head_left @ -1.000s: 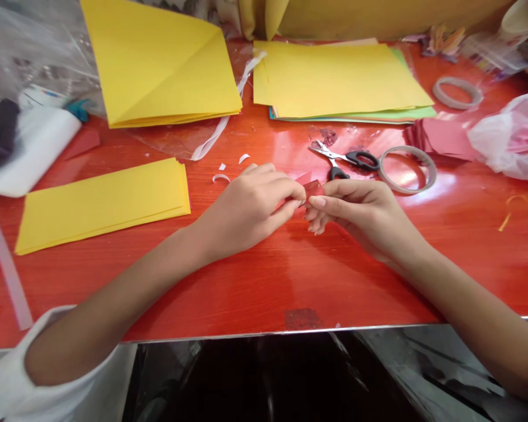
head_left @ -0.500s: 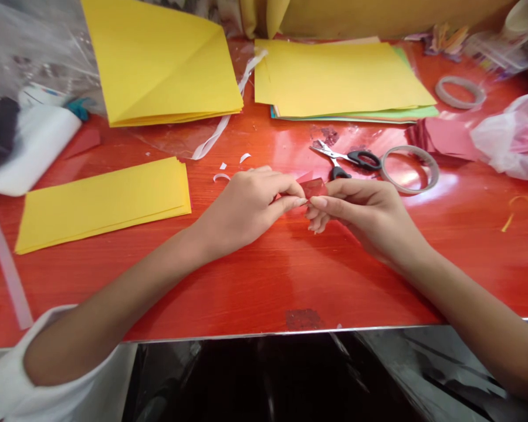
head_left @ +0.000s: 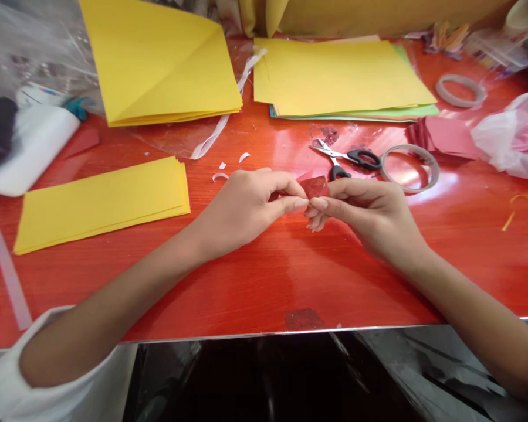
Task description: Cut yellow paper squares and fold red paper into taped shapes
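Between my two hands is a small piece of red paper, its lower edge pinched at the fingertips. My left hand is closed on its left side, thumb against forefinger. From the right, my right hand pinches the same paper, with the other fingers curled beneath. The thumb tips almost meet. Fingers cover much of the paper, so its full shape is hidden. Just behind my right hand lie black-handled scissors, blades partly apart, and a roll of tape.
Folded yellow paper lies at left on the red table. Behind are a yellow stack and a mixed-colour paper stack. Red paper pieces, a white plastic bag and another tape roll sit at right. White scraps lie near my left hand.
Both hands keep their pinch on the red paper. The paper has tilted slightly, showing a little more of its face; my fingers have barely shifted.
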{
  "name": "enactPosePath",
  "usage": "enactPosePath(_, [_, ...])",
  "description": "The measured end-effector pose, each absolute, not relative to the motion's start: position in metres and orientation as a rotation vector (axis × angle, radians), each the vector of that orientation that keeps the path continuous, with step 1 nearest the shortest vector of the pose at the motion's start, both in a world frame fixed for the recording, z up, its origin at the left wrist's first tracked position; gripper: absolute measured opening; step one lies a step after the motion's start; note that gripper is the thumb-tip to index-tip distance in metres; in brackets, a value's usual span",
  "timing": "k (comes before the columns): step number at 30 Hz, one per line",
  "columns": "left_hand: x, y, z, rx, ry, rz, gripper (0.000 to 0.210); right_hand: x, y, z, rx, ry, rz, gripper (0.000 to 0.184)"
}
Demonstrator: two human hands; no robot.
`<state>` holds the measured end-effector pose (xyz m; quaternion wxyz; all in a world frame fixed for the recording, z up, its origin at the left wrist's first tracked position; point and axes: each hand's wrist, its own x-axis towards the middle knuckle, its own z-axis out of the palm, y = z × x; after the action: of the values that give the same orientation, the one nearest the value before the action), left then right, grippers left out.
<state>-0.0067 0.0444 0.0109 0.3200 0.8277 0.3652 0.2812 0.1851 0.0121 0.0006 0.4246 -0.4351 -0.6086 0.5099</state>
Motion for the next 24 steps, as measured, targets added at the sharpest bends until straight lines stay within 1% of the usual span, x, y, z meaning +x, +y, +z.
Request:
enactPosePath(8, [-0.008, 0.048, 0.019, 2.060, 0.835, 0.731, 0.011, 0.186, 0.011, 0.002, -1.091, -1.559, 1.215, 0.005])
enactPosePath(16, [-0.006, 0.047, 0.021, 1.962, 0.838, 0.713, 0.010, 0.185, 0.009, 0.003, -1.112, -1.617, 1.125, 0.003])
enactPosePath(24, [-0.010, 0.047, 0.021, 2.118, 0.845, 0.709, 0.012, 0.186, 0.009, 0.002, -1.099, -1.587, 1.181, 0.004])
